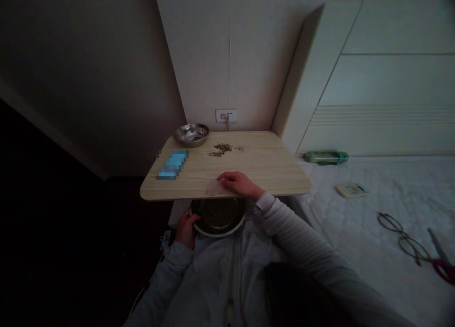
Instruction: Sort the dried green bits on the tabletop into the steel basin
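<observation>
Mostly dark, pale-rimmed round bowl [218,234]

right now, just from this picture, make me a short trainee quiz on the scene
1. What does the left hand hold: a) phone, b) dark bowl, c) glasses?
2. True or false: the metal bowl stands at the far left corner of the table.
3. Fill in: seen from the wearer, the greenish bits lie ____ the right hand (beyond or before).

Key: 1 b; 2 true; 3 beyond.
</observation>
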A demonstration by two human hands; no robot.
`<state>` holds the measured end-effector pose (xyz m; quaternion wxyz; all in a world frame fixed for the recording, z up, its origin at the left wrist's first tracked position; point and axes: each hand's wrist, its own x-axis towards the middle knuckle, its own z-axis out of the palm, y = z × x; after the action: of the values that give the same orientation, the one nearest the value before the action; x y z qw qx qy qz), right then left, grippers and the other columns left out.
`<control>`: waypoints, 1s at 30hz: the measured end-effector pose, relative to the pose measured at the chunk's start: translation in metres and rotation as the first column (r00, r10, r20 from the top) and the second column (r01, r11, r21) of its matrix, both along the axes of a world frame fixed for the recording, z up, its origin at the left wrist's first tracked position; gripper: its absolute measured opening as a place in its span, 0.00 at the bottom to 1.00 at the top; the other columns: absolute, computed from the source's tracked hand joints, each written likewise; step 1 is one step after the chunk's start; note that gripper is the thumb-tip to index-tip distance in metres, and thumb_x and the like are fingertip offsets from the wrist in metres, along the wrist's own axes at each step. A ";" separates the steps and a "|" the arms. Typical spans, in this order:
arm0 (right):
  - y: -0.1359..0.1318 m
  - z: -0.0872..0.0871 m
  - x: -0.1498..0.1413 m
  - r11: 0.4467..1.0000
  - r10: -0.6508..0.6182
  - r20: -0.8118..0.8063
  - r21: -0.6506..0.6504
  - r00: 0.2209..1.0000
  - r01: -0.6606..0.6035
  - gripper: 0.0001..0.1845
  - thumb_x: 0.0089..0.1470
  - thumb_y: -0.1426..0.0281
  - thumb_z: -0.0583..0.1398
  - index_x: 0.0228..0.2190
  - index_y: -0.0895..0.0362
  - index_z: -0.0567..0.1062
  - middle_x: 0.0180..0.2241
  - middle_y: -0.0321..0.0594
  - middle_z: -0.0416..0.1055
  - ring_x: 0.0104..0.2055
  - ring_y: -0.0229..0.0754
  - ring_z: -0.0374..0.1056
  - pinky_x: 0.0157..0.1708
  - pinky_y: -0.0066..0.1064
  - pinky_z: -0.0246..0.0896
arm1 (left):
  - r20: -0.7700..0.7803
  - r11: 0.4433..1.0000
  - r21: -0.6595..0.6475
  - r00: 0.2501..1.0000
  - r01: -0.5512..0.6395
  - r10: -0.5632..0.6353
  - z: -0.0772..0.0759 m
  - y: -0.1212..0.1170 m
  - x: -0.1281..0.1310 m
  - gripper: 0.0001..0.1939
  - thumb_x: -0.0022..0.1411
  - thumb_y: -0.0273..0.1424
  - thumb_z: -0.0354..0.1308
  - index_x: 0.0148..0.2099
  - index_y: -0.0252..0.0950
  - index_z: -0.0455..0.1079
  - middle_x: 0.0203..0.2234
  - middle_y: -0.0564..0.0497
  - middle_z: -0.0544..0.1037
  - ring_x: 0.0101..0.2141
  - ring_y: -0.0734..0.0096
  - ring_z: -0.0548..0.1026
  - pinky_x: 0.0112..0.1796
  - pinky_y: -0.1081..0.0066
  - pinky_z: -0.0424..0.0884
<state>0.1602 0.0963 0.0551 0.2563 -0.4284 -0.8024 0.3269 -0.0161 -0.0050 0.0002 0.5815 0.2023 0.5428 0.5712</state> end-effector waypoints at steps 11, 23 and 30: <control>-0.002 -0.001 0.002 0.999 0.046 0.034 -0.008 0.998 -0.046 0.15 0.47 0.66 0.50 0.35 0.57 0.70 0.24 0.34 0.67 0.24 0.31 0.58 0.26 0.23 0.51 | 0.012 1.000 0.015 1.000 0.006 -0.006 0.002 -0.001 0.002 0.21 0.34 0.23 0.53 0.37 0.33 0.66 0.20 0.55 0.73 0.25 0.70 0.70 0.27 0.73 0.63; 0.016 0.001 -0.026 0.944 -0.317 0.302 0.192 0.899 0.268 0.16 0.47 0.58 0.50 0.29 0.57 0.67 0.28 0.39 0.69 0.28 0.35 0.62 0.28 0.26 0.50 | 0.011 0.999 -0.029 1.000 -0.017 0.017 0.001 0.000 0.000 0.17 0.33 0.23 0.53 0.32 0.34 0.66 0.18 0.55 0.72 0.23 0.72 0.70 0.25 0.73 0.62; 0.042 0.004 -0.009 0.855 -0.516 0.390 0.187 0.762 0.483 0.18 0.48 0.57 0.46 0.30 0.57 0.66 0.31 0.42 0.69 0.33 0.40 0.64 0.32 0.29 0.52 | 0.008 1.000 -0.025 1.000 -0.007 0.007 -0.001 0.002 -0.002 0.17 0.33 0.23 0.53 0.32 0.33 0.66 0.18 0.55 0.72 0.23 0.71 0.70 0.26 0.72 0.63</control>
<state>0.1517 0.1379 0.0596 0.1681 -0.6775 -0.7069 0.1144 -0.0182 -0.0032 -0.0009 0.5840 0.1909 0.5482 0.5674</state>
